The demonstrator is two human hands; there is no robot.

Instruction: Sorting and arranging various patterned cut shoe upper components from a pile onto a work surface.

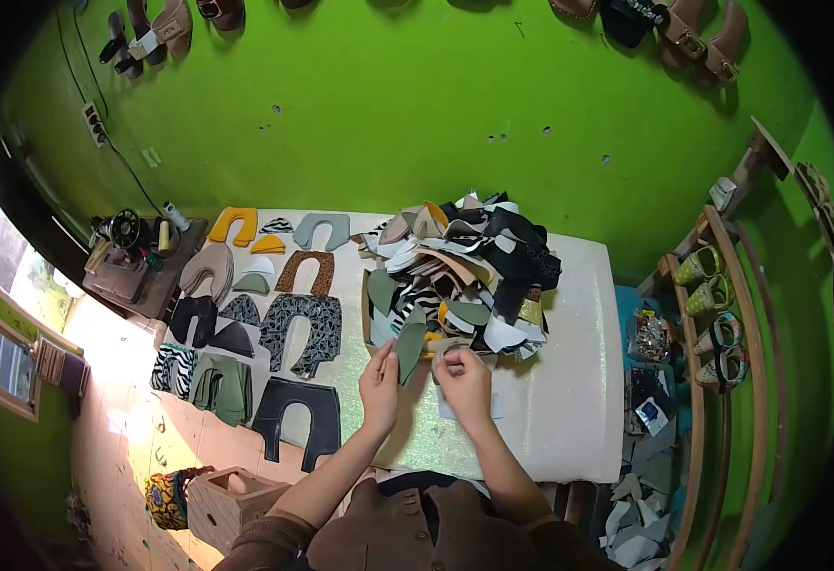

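Note:
My left hand [379,388] pinches an olive-green leaf-shaped leather piece [411,354], held upright between thumb and fingers. Beside it, my right hand [465,386] is closed, its fingertips pressed together at the edge of a pale greyish piece; what exactly sits in the pinch is hidden. Just beyond both hands rises a big heap of cut leather pieces [436,255] in black, white, tan, zebra and green. Part of the heap lies in a low box, and another green piece [380,289] sticks up at its left side.
On the table's left lie sorted horseshoe-shaped pieces, among them yellow [233,226], leopard [305,274], patterned black-grey [300,328], green [221,388] and dark navy [296,421]. A sewing machine [124,233] stands at far left. Shoe racks [707,324] and scraps [640,519] are at right; sandals hang above.

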